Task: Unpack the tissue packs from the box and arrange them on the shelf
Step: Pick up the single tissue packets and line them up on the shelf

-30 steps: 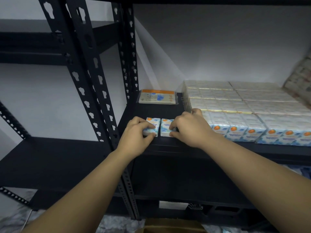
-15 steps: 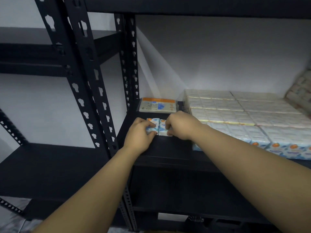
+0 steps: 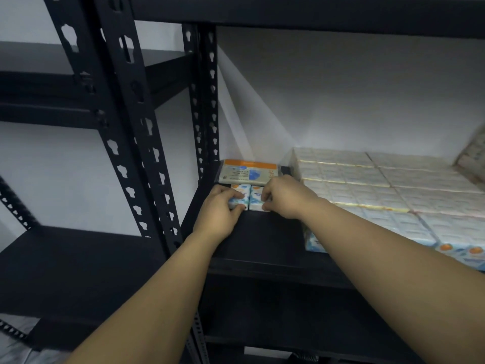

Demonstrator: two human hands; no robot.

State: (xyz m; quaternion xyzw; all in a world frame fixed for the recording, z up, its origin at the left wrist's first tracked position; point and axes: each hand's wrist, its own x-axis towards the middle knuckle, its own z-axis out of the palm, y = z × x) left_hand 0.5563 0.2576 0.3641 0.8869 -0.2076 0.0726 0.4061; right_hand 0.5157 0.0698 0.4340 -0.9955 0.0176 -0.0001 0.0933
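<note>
Two small white-and-blue tissue packs lie side by side on the black shelf (image 3: pixel 265 240), just in front of a larger orange-topped tissue pack (image 3: pixel 248 171) at the back left. My left hand (image 3: pixel 219 212) grips the left small pack (image 3: pixel 239 197) with fingers curled round it. My right hand (image 3: pixel 284 197) pinches the right small pack (image 3: pixel 256 199). To the right, a big block of wrapped tissue packs (image 3: pixel 372 185) fills the shelf. The box is not in view.
Black slotted uprights (image 3: pixel 136 143) stand to the left of the shelf bay. A second black rack (image 3: pixel 65 266) with a lower board sits further left. Another shelf board (image 3: pixel 315 11) runs overhead. More packs lean at the far right edge (image 3: pixel 472 156).
Both hands have slid the two small packs from the shelf's front edge back toward the orange-topped pack. The camera has moved closer and tilted up.
</note>
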